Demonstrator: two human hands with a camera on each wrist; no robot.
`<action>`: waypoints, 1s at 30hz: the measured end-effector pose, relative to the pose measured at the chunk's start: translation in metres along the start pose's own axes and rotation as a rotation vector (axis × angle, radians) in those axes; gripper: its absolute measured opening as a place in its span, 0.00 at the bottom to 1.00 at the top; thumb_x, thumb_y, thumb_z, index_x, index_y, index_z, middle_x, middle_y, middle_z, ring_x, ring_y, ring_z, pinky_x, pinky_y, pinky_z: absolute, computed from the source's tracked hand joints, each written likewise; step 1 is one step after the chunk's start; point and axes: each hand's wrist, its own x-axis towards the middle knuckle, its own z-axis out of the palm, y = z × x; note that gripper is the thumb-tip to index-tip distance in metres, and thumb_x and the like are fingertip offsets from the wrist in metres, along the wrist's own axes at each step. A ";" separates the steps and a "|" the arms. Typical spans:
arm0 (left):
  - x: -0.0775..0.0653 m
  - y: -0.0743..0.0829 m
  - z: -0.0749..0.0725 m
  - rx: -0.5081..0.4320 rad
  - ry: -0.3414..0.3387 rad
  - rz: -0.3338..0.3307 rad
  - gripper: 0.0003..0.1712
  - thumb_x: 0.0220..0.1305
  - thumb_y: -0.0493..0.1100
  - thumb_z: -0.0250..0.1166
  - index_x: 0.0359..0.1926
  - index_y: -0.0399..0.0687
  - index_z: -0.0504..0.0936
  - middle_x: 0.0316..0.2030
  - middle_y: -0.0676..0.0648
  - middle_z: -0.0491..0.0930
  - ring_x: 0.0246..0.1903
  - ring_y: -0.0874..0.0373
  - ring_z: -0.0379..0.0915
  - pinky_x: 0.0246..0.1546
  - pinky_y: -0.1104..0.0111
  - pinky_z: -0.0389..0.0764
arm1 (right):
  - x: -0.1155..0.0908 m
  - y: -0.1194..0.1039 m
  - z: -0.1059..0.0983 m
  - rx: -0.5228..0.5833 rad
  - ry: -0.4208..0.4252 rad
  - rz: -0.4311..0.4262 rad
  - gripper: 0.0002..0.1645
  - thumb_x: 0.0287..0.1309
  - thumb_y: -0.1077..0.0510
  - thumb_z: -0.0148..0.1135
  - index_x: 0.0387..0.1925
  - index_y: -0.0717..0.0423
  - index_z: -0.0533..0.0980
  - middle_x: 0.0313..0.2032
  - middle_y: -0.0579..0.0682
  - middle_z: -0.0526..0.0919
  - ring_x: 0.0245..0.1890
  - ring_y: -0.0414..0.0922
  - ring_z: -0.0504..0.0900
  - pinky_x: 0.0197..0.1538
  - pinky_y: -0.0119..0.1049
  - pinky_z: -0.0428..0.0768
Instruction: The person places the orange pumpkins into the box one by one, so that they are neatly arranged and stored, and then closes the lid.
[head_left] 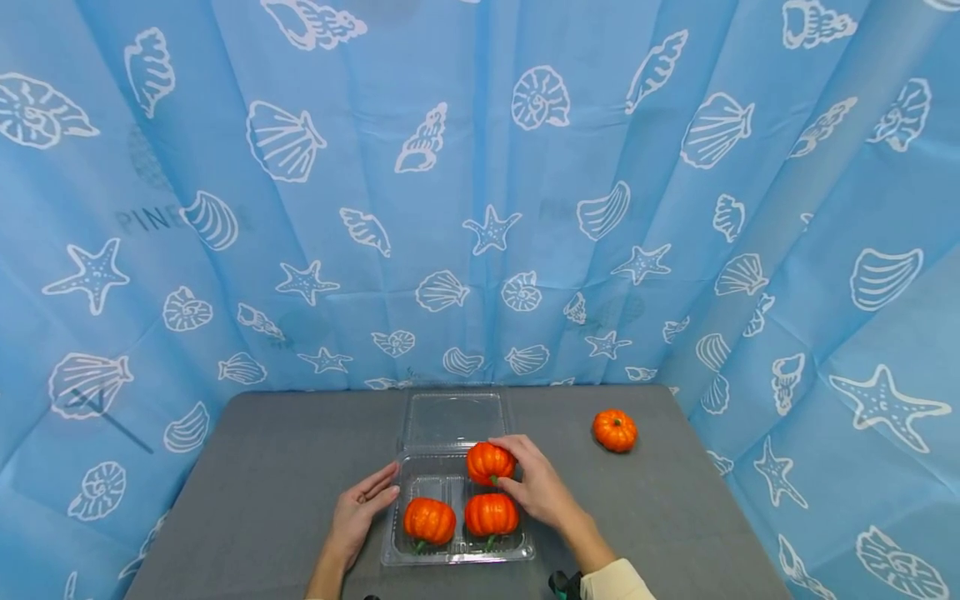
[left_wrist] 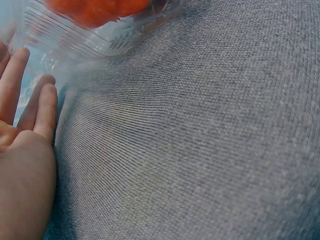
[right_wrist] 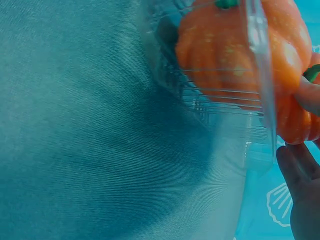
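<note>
- Behind everything, a blue curtain is hung in folds, printed with white seashells and starfish.
- In front of it, a table is covered with grey woven cloth.
- At the table's middle, a clear plastic clamshell container is placed, its hinged lid laid back toward the curtain.
- At the lower right, the right forearm is covered by a cream sleeve.
- The right hand is curved over the container's back right part; an orange pumpkin is gripped between its thumb and fingers.
- The left hand is held half open at the container's left edge, with fingers extended and nothing grasped; whether the plastic is pressed cannot be told.
- Four small orange pumpkins with green stems are seen. The gripped pumpkin is held at the back right; whether it is supported by the container floor cannot be told.
- Inside the container, the front right pumpkin and the front left pumpkin are set side by side, apart, stems turned toward the near edge.
- The lone pumpkin is set on the cloth, well to the right, stem up.
</note>
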 end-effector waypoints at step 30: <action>-0.001 0.002 0.000 -0.009 -0.015 0.014 0.29 0.62 0.40 0.73 0.65 0.45 0.81 0.62 0.42 0.81 0.57 0.66 0.81 0.52 0.80 0.79 | -0.001 -0.002 -0.007 -0.011 -0.167 0.024 0.20 0.70 0.50 0.62 0.62 0.42 0.80 0.59 0.47 0.82 0.59 0.49 0.77 0.64 0.53 0.77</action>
